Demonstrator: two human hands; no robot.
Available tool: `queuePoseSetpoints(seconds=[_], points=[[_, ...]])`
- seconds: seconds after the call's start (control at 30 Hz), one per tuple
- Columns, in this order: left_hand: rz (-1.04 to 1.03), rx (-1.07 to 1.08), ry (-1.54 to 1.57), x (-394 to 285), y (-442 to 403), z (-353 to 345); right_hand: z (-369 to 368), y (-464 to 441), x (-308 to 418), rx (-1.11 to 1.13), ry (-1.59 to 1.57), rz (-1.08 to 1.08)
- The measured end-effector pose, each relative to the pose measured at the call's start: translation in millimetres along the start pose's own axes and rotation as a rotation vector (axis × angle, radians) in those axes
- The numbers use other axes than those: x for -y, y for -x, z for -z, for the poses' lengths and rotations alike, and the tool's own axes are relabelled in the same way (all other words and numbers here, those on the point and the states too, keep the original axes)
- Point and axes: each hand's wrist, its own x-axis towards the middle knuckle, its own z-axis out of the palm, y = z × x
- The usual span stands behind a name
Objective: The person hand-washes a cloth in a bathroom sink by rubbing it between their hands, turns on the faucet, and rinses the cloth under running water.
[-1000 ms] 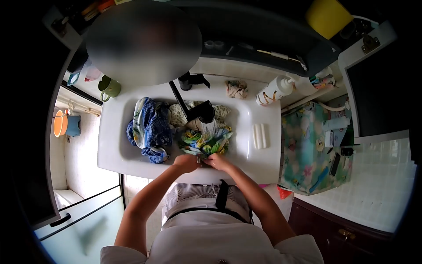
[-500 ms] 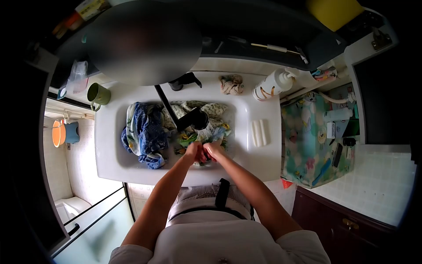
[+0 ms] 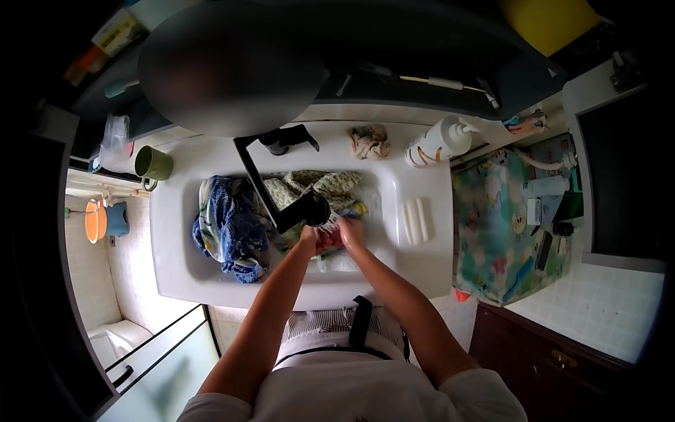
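Observation:
Under the black faucet (image 3: 307, 209), water runs onto a colourful wet cloth with a red part (image 3: 328, 241). My left hand (image 3: 308, 235) grips this cloth at its left side, partly hidden by the faucet head. On its right side my right hand (image 3: 351, 231) is closed on the same cloth. A blue patterned cloth (image 3: 235, 221) lies at the left in the white sink (image 3: 415, 264). Behind my hands a pale floral cloth (image 3: 330, 184) is bunched up. Some suds float on the water near my right hand.
A green mug (image 3: 153, 164) stands at the sink's back left. A crumpled cloth (image 3: 369, 142) and a white pump bottle (image 3: 437, 143) are at the back. White bars (image 3: 415, 221) lie on the right rim. A patterned cover (image 3: 492, 232) bears small items.
My hands have moved from the sink's front edge up under the faucet with the cloth. Its red part now shows between them. The view has shifted slightly.

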Motion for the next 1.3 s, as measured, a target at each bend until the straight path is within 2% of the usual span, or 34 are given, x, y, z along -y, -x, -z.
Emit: queuePoseSetpoints(seconds=[0.03,0.07,0.13,0.2,0.23,0.33,0.37,0.47,0.5,0.6,0.7,0.8,0.87,0.93,1.0,1.03,1.1,1.13,1.23,1.3], points=[[0.022,-0.025,-0.008,-1,12,-5,7,-5,-9,-0.05,0.05,0.03],[0.047,-0.048,-0.013,0,25,-9,21,-6,-19,-0.077,-0.077,0.141],[0.014,-0.055,-0.06,-6,51,-13,45,7,25,-0.388,0.639,0.365],[-0.047,-0.108,-0.103,-4,68,-17,47,-2,30,-0.384,0.86,0.619],[-0.156,-0.129,-0.022,-1,85,-21,40,-2,33,-0.323,0.946,0.581],[-0.248,-0.116,-0.138,17,103,-9,32,-17,31,-0.041,1.072,0.26],[-0.258,-0.106,-0.17,20,112,-3,32,-28,27,0.08,1.091,0.178],[-0.153,-0.09,-0.167,23,115,6,41,-27,30,0.236,0.953,0.259],[-0.124,-0.062,-0.171,21,118,2,40,-7,55,0.271,0.948,0.195],[-0.099,-0.065,-0.224,18,107,2,29,25,60,0.22,0.967,0.496],[-0.026,0.066,-0.276,13,118,6,6,59,75,0.309,0.956,0.537],[-0.087,0.195,-0.124,27,122,24,-11,83,79,0.402,0.946,0.665],[-0.032,0.356,-0.304,11,154,47,-20,97,83,0.455,0.964,0.727],[-0.101,0.102,-0.634,5,165,68,-32,107,78,0.55,1.014,0.754],[-0.265,-0.006,-0.884,-14,188,81,-47,106,46,0.639,1.107,0.815],[-0.314,0.038,-0.909,-27,198,80,-55,105,37,0.682,1.154,0.852],[-0.409,0.135,-0.955,-48,212,75,-65,101,23,0.776,1.216,0.736],[-0.312,0.154,-0.858,-52,213,66,-68,99,17,0.794,1.202,0.685],[-0.054,0.249,-0.647,-51,201,18,-67,91,-10,0.588,0.881,0.805],[0.016,0.35,-0.522,-42,151,22,-49,80,-10,0.838,0.989,0.732]])
